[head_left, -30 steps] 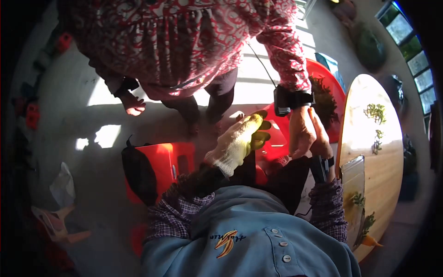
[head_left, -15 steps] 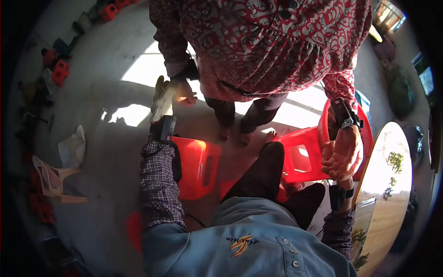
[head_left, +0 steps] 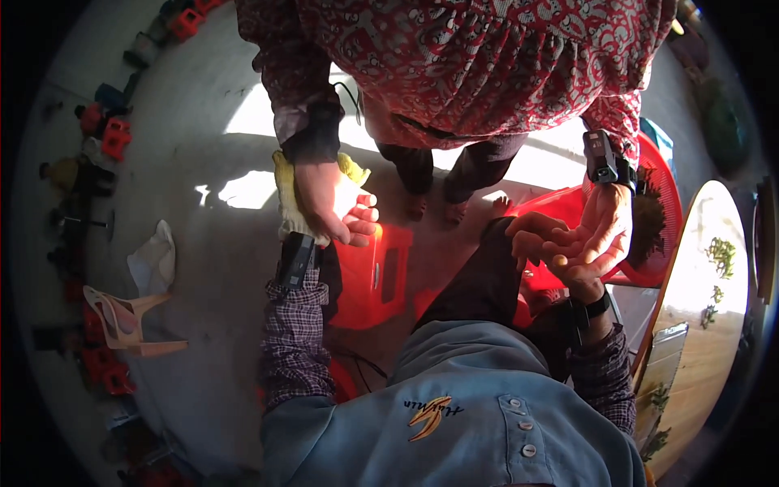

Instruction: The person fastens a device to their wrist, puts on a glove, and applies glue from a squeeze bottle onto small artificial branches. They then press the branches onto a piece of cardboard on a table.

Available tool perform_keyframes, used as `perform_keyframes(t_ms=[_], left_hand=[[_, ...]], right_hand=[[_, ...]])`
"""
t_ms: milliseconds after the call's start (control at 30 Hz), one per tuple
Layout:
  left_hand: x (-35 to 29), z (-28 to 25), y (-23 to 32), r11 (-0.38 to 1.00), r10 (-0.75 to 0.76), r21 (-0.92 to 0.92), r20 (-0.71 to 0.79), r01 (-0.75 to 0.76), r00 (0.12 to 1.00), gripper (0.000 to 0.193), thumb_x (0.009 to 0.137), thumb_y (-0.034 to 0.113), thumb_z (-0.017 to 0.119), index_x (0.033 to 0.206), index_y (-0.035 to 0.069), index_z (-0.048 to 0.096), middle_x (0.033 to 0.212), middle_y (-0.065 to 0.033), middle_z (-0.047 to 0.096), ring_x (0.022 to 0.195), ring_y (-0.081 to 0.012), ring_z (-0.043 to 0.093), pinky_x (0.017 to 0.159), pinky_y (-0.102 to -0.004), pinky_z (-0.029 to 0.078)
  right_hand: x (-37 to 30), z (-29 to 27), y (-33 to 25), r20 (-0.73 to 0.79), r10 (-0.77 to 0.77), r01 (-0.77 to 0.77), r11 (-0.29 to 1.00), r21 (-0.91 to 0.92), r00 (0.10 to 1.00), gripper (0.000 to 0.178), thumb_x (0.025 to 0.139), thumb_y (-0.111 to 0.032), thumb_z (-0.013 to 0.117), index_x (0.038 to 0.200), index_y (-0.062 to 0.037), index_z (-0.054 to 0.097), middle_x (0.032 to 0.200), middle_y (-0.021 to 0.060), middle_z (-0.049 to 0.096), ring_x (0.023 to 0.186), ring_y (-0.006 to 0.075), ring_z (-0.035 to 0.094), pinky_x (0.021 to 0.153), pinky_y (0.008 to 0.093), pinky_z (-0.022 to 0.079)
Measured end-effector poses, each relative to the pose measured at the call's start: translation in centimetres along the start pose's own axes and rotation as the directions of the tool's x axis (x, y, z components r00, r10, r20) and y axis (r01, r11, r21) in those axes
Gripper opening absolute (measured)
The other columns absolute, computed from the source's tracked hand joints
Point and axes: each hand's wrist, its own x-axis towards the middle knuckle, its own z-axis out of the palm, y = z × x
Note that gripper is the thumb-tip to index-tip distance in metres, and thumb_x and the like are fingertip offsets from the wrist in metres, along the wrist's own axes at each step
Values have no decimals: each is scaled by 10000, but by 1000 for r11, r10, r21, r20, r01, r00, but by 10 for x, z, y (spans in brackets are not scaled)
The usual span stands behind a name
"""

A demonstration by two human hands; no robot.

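Note:
My left hand wears a pale yellow glove. Its fingertips show on both sides of another person's bare hand, which overlaps it and hides the palm. Those gloved fingers look spread apart. At the right, my bare right hand has its fingers stretched out and loosely bent. It overlaps the other person's second hand, so where the two touch is hard to make out. Neither of my hands shows an object in it. Dark boxy devices are strapped to both my wrists, the left device showing best.
Facing me close up stands a person in a red patterned top. A red plastic stool is below my left hand. By my right arm are a red basket with dark plant matter and a tilted round board. A chair lies at left.
The other person's hand at left has come down over my gloved hand. At right, my hand has risen to the other person's hand, its fingers now showing to the left.

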Motion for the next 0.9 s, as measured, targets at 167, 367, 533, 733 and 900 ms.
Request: perform_keyframes(t_ms=[167, 367, 533, 733, 900], left_hand=[[-3, 79, -26, 991, 127, -5, -204, -131, 971, 469, 1008, 439, 484, 1314, 89, 549, 1234, -98, 651, 1100, -280, 591, 966, -451, 414], [10, 115, -59, 955, 285, 46, -414, -293, 865, 418, 998, 370, 496, 1272, 63, 566, 1187, -104, 658, 1067, -260, 605, 944, -426, 440], [28, 133, -79, 910, 390, 113, -555, -398, 735, 375, 990, 312, 506, 1238, 41, 581, 1147, -108, 663, 1040, -243, 616, 926, -406, 461], [36, 210, -74, 848, 479, 200, -685, -491, 548, 324, 980, 243, 518, 1196, 16, 598, 1100, -113, 669, 1007, -222, 629, 905, -381, 487], [46, 199, -89, 793, 533, 288, -755, -537, 382, 283, 971, 186, 528, 1162, -6, 613, 1061, -118, 675, 980, -205, 641, 887, -361, 509]], right_hand=[[26, 21, 3, 13, -62, 62, 998, -10, 998, 303, 943, -133, 567, 1233, -49, 574, 991, 53, 645, 888, 154, 633, 738, 231, 487], [46, 55, -13, -63, -337, 308, 909, -282, 939, 368, 900, -123, 601, 1268, -119, 586, 1041, 49, 652, 923, 174, 639, 728, 264, 502], [60, 85, -31, -19, -614, 477, 632, -611, 789, 439, 864, -115, 629, 1297, -178, 596, 1083, 45, 658, 953, 191, 644, 719, 293, 514], [84, 112, -46, 183, -727, 490, 235, -840, 662, 533, 821, -105, 663, 1332, -248, 607, 1133, 41, 665, 988, 211, 651, 709, 326, 529], [113, 117, -46, 273, -623, 512, 241, -824, 733, 581, 794, -89, 677, 1326, -318, 632, 1149, 61, 665, 975, 239, 649, 707, 342, 536]])
